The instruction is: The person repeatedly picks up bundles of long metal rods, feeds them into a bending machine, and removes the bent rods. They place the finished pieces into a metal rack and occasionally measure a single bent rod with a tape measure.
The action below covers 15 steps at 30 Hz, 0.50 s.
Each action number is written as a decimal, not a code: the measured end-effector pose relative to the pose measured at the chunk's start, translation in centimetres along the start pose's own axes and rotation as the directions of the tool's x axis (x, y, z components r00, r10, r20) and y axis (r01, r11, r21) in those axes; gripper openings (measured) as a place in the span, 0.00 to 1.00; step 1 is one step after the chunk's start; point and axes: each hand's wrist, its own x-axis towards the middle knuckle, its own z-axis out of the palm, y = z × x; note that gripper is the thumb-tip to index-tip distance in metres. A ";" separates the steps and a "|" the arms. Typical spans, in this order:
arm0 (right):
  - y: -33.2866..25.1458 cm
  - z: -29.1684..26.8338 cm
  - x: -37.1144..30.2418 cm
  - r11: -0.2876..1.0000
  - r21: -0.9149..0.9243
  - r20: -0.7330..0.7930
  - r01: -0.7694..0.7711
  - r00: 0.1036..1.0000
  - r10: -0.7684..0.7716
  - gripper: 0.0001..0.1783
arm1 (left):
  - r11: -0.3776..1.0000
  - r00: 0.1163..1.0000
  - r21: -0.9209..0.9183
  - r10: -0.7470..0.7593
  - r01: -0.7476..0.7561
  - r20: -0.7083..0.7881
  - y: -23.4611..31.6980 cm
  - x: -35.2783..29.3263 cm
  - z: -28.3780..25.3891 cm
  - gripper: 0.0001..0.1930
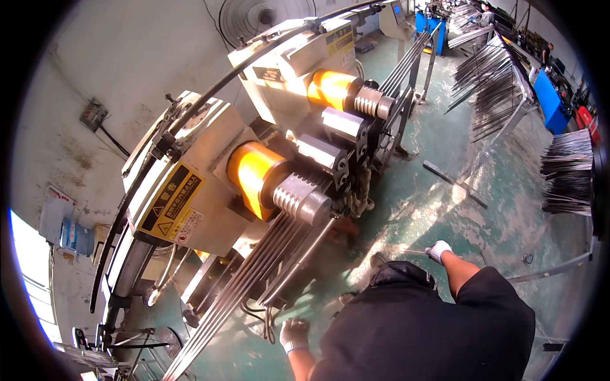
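Note:
My left hand (295,335), in a whitish work glove, hangs low beside a bundle of long thin metal rods (238,289). Its fingers point away and are foreshortened, so their grip cannot be made out. At the lower right, my right hand (437,251), gloved too, is closed around the end of a thin rod (406,249) that points left, close above the floor. The bundled rods run under the grooved steel roller (302,198) of the nearer machine (190,190). Behind that roller is a shiny yellow-orange drum (257,174).
A second machine (295,63) with a matching roller (373,103) stands farther back. Loops of cable (268,324) hang near my left hand. A flat bar (454,183) lies on the green floor. Stacks of thin rods (486,89) rest on racks to the right.

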 end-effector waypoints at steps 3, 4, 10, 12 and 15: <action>-3.4 -1.4 0.2 0.996 -0.031 -0.011 0.087 0.996 -0.088 0.28 | 0.999 0.993 -0.027 0.031 -0.034 -0.116 1.6 -1.6 -0.5 0.21; -4.4 -1.7 0.3 0.983 -0.062 -0.059 0.173 0.982 -0.177 0.27 | 0.993 0.969 -0.114 -0.001 -0.028 -0.249 2.3 -1.7 0.2 0.18; -9.1 -3.7 1.0 0.949 0.063 -0.188 0.308 0.938 -0.291 0.30 | 0.811 0.657 -0.499 -0.200 -0.305 -0.727 10.6 1.7 11.9 0.11; -10.2 -4.9 1.1 0.931 0.140 -0.126 0.337 0.939 -0.320 0.30 | 0.824 0.698 -0.441 -0.080 -0.355 -0.712 13.0 2.2 14.9 0.12; -12.1 -8.3 -0.3 0.928 0.067 -0.065 0.367 0.930 -0.363 0.30 | 0.831 0.659 -0.346 0.033 -0.436 -0.752 16.2 3.3 17.2 0.12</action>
